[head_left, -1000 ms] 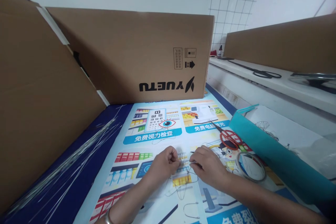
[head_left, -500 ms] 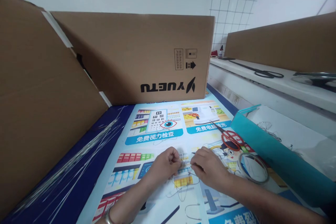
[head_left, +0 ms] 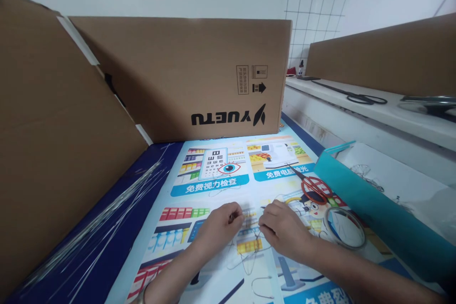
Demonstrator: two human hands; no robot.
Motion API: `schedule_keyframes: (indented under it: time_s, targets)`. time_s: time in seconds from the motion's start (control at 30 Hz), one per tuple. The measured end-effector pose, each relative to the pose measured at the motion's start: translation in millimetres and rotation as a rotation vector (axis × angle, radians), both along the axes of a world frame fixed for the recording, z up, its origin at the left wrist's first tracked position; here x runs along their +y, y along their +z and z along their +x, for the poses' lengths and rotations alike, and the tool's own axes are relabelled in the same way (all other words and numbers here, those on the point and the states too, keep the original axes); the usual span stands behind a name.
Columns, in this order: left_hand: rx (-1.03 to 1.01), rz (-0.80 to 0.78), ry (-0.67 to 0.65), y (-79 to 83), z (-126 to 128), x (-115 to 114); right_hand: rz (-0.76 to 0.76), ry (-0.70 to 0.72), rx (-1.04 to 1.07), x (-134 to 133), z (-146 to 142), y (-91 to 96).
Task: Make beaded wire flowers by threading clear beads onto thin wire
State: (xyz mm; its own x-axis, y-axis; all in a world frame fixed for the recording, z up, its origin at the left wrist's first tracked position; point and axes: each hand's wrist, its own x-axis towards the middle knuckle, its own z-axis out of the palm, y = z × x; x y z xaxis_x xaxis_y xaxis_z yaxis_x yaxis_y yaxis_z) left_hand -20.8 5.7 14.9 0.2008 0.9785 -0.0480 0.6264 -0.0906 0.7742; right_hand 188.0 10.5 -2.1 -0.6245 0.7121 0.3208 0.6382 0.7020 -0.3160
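Observation:
My left hand [head_left: 223,225] is closed in a pinch over the printed sheet. What its fingertips hold is too fine and blurred to make out. Facing it across a small gap, my right hand [head_left: 285,225] has its fingers pressed together on a thin wire [head_left: 251,263], which hangs in loose loops below and between the hands. A bent, hook-shaped piece of wire [head_left: 252,287] lies on the sheet nearer to me. Beyond my right wrist are red-handled scissors [head_left: 317,190], lying with blades apart, and a round ring-shaped coil [head_left: 345,228].
A teal box [head_left: 359,209] with thin wire pieces in it stands on the right. Long pale strands [head_left: 103,218] lie along the left. Cardboard panels [head_left: 171,76] wall off the back and left. Black scissors [head_left: 366,99] rest on the ledge [head_left: 392,109].
My left hand has shifted slightly, its fingertips drawing a little away from my right hand. The right hand is almost still. The view has moved very slightly.

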Motion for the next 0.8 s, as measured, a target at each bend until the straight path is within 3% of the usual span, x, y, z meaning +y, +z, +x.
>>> schedule_keyframes:
  time_s: [0.27, 0.43, 0.63, 0.8]
  targets:
    - [0.103, 0.155, -0.007, -1.8, -6, -1, 0.012, 0.013, 0.026, 0, -1, -2.0]
    - [0.101, 0.234, -0.030, 5.9, -15, -2, 0.025, 0.050, 0.067, -2, -2, -0.2]
    - [0.168, 0.348, -0.059, 12.0, -27, -25, 0.041, 0.089, 0.156, -1, -1, 3.2]
    - [0.244, 0.361, -0.090, 0.5, -32, -45, 0.040, 0.125, 0.199, 1, -1, 2.8]
